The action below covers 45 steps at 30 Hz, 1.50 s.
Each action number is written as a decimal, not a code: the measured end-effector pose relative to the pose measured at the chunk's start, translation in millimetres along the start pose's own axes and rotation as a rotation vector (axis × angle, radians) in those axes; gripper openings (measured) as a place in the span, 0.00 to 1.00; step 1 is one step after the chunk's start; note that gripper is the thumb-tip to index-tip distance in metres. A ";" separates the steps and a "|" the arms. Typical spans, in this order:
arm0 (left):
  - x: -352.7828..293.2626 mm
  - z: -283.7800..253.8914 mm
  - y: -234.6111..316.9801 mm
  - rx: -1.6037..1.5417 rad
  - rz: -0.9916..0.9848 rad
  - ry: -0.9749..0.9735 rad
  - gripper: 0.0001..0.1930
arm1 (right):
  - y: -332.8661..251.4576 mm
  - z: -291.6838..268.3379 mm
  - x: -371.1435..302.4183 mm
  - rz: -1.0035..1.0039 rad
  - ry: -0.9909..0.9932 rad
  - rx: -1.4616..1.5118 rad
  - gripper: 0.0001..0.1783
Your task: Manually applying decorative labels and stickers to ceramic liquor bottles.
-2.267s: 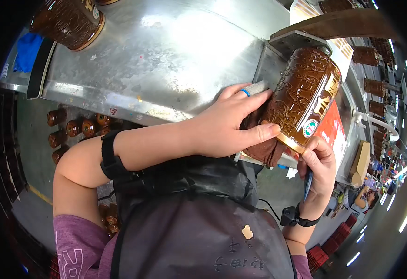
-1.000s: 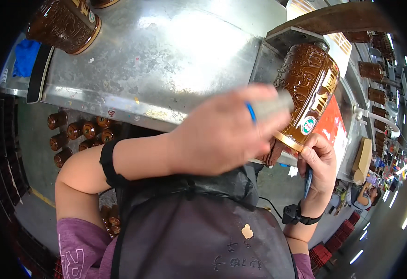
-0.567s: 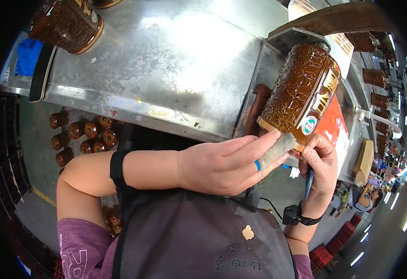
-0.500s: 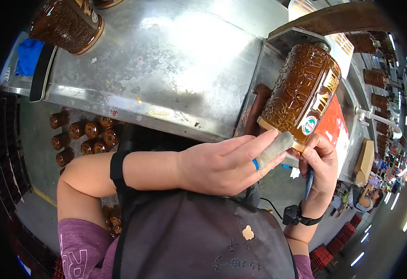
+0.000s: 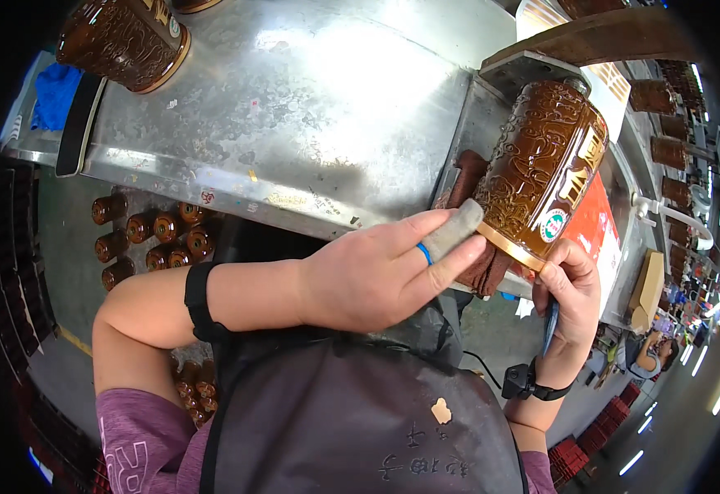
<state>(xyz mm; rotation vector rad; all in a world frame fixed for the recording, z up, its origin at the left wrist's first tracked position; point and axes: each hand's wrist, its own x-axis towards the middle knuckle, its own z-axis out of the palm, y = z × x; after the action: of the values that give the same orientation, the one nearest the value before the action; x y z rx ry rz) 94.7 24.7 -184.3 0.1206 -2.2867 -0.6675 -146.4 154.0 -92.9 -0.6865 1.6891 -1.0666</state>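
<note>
A brown glossy embossed bottle (image 5: 533, 160) with gold lettering and a round white-and-green emblem lies tilted at the right, its neck end at a metal fixture (image 5: 533, 72). A gold band (image 5: 512, 249) rings its near end. My left hand (image 5: 368, 276) has its fingers stretched out toward the band's left side; the fingertips touch or nearly touch it. A grey cloth finger cover (image 5: 454, 230) with a blue ring at its base sits on one finger. My right hand (image 5: 572, 284) pinches at the band's right side, with a slim blue tool (image 5: 550, 325) in its grip.
A dark brown cloth (image 5: 485, 270) lies below the bottle. The metal bench (image 5: 294, 123) bears another brown bottle (image 5: 125, 41) at the far left. Several brown bottles (image 5: 167, 226) stand beneath. A red sheet (image 5: 590, 222) lies at the right; a curved brown bar (image 5: 599, 37) spans above.
My left hand has moved left along the gold band, uncovering its middle and the brown cloth. The right hand stays at the band's right side. The view has shifted slightly.
</note>
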 end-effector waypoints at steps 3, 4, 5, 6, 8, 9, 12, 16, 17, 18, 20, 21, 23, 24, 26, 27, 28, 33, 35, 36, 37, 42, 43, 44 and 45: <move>-9.6 -1.9 -3.8 -0.123 -0.149 -0.139 0.30 | 0.2 -1.1 -0.2 0.005 0.009 0.001 0.09; -10.0 -3.5 -4.6 -0.122 -0.150 -0.139 0.30 | 0.3 -1.4 0.0 0.004 0.008 0.001 0.09; -9.4 -5.7 -5.6 -0.113 -0.170 -0.110 0.31 | 0.3 -1.9 0.2 0.003 0.000 -0.001 0.09; -7.9 -7.9 -6.6 -0.104 -0.191 -0.081 0.31 | 0.4 -2.4 0.4 0.002 -0.008 -0.004 0.10; 1.0 -16.7 -9.8 -0.059 -0.193 -0.044 0.31 | 0.0 -3.4 0.2 0.005 -0.011 0.001 0.09; 3.8 -18.8 -12.0 -0.013 -0.196 -0.008 0.31 | -0.2 -3.6 -0.1 0.009 -0.014 0.007 0.09; 7.6 -19.5 -13.3 -0.114 -0.156 0.055 0.29 | -1.5 -1.3 -0.5 0.007 -0.006 -0.017 0.09; 11.0 -10.8 -6.3 -0.111 0.048 -0.010 0.27 | -2.6 -2.2 -0.9 0.029 -0.005 0.008 0.08; 10.0 -10.7 -5.9 -0.115 0.053 -0.010 0.27 | -3.2 -0.3 -1.2 0.024 0.006 0.000 0.08; 8.4 -11.8 -6.0 -0.111 0.035 -0.009 0.28 | -3.7 1.6 -1.2 0.019 0.018 -0.005 0.08; 3.0 -6.9 -8.6 -0.121 0.031 -0.010 0.29 | -7.8 4.3 -0.8 0.035 0.017 -0.029 0.08; -2.5 -0.4 -11.0 -0.115 -0.058 -0.044 0.30 | -10.7 5.9 -0.4 0.052 0.003 -0.051 0.09; -4.4 1.4 -15.4 -0.114 -0.130 -0.088 0.31 | -12.7 7.4 0.5 0.060 0.021 -0.043 0.10; -5.0 -0.9 -15.8 -0.115 -0.156 -0.137 0.31 | -12.2 6.9 0.3 0.057 0.017 -0.050 0.10; 3.1 -12.3 -11.9 -0.046 -0.198 -0.175 0.31 | -13.8 7.2 0.2 0.059 0.008 -0.064 0.11; 8.2 -16.9 -11.6 -0.052 -0.178 -0.188 0.31 | -14.0 6.7 0.3 0.055 0.028 -0.050 0.11; 12.3 -21.2 -11.8 -0.047 -0.072 -0.113 0.29 | -13.9 6.5 1.3 0.047 -0.006 -0.051 0.11; 35.7 -9.7 3.6 0.029 0.230 -0.009 0.17 | -14.5 7.3 2.4 0.034 -0.049 -0.031 0.11; 41.8 -7.6 6.7 0.055 0.251 -0.022 0.17 | -12.0 3.3 2.5 0.030 -0.053 -0.027 0.11; 45.0 -6.6 7.9 0.087 0.250 -0.021 0.17 | -10.5 1.5 2.5 0.033 -0.076 -0.039 0.10; 48.4 -6.5 9.4 0.085 0.269 -0.034 0.17 | -9.8 2.0 3.1 0.025 -0.062 -0.023 0.10; 62.0 -5.9 17.0 0.198 0.339 -0.079 0.18 | -6.1 5.3 3.6 -0.037 -0.101 0.102 0.12; 62.9 -5.8 17.1 0.197 0.357 -0.090 0.18 | -4.6 4.7 3.7 -0.031 -0.093 0.085 0.12; 63.6 -5.6 16.7 0.156 0.306 -0.092 0.19 | -5.0 4.7 3.4 -0.040 -0.081 0.099 0.12; 65.3 -5.3 16.1 0.115 0.254 -0.094 0.21 | -6.6 4.8 2.8 -0.044 -0.070 0.032 0.13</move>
<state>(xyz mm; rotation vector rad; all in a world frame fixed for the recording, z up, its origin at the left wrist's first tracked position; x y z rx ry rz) 52.9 18.3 -131.8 -0.1479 -2.3772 -0.4181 -143.2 147.1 -88.8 -0.7349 1.6010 -1.0857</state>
